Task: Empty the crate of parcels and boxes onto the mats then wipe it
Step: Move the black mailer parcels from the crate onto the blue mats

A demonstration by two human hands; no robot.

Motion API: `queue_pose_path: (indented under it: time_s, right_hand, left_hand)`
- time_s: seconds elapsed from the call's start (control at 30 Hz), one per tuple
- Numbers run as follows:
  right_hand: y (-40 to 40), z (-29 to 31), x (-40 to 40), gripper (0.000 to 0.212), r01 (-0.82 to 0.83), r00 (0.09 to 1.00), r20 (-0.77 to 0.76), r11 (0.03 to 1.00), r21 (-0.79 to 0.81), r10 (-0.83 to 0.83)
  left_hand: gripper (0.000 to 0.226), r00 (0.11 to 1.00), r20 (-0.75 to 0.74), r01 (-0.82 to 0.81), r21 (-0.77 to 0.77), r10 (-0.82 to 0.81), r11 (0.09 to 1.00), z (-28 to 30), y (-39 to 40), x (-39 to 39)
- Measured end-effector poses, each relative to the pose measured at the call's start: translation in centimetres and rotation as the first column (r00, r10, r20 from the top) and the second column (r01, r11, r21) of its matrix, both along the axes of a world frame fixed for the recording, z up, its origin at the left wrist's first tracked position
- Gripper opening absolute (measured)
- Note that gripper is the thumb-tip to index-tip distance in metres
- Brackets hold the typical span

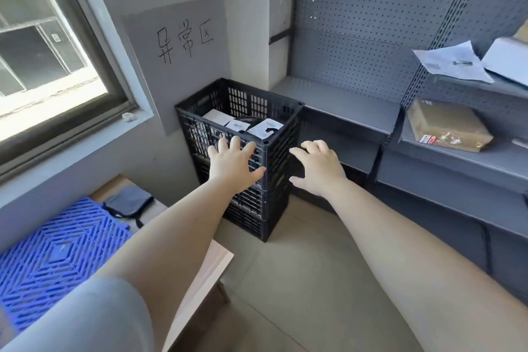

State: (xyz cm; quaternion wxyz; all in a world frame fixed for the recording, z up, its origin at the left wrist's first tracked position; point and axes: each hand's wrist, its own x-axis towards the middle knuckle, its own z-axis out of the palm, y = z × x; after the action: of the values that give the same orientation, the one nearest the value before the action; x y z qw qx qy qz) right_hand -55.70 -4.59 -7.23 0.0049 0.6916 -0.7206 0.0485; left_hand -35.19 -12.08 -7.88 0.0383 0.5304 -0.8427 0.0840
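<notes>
A black slatted crate (281,111) stands on top of other black crates on the floor, in the corner by the wall. White and dark parcels (265,128) lie inside it. My left hand (233,166) reaches with spread fingers to the crate's near front wall, just below the rim. My right hand (318,168) is open beside the crate's right corner, holding nothing. A blue lattice mat (54,260) lies on a low wooden table at lower left. A grey cloth (128,203) rests beside the mat.
Grey metal shelving with pegboard backing fills the right side. A brown cardboard box (447,126) and white parcels (454,64) sit on its shelves. A grey sign (183,46) with handwriting hangs on the wall above the crate. A window (43,46) is at left.
</notes>
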Motion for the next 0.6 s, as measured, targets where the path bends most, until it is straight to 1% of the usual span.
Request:
queue_pose_path:
  time_s: [0.1, 0.2, 0.37, 0.5, 0.6]
  right_hand:
    - [-3.5, -1.4, -0.3, 0.074, -0.017, 1.000, 0.007, 0.999, 0.030, 0.017]
    - [-7.6, -2.8, -0.3, 0.077, -0.037, 0.999, -0.018, 0.998, 0.056, 0.038]
    - [-16.2, -4.1, -0.7, 0.078, -0.064, 0.997, -0.046, 0.992, 0.106, 0.070]
    - [-22.4, -5.0, -1.8, 0.077, -0.079, 0.995, -0.051, 0.986, 0.150, 0.087]
    - [-26.0, -6.0, -2.9, 0.075, -0.102, 0.990, -0.078, 0.978, 0.184, 0.118]
  left_hand:
    - [0.070, 1.000, -0.009, -0.012, 0.007, 0.012, 1.000, -1.5, -3.0, -0.5]
    - [0.070, 1.000, -0.004, -0.006, 0.009, 0.006, 1.000, -3.3, -6.5, -0.8]
    - [0.069, 1.000, -0.009, -0.004, 0.049, 0.005, 0.999, -5.6, -15.0, -1.8]
    - [0.070, 1.000, 0.016, -0.005, 0.070, 0.003, 0.998, -6.5, -21.6, -3.1]
    - [0.068, 1.000, -0.008, -0.024, 0.113, 0.025, 0.993, -7.2, -25.4, -4.1]
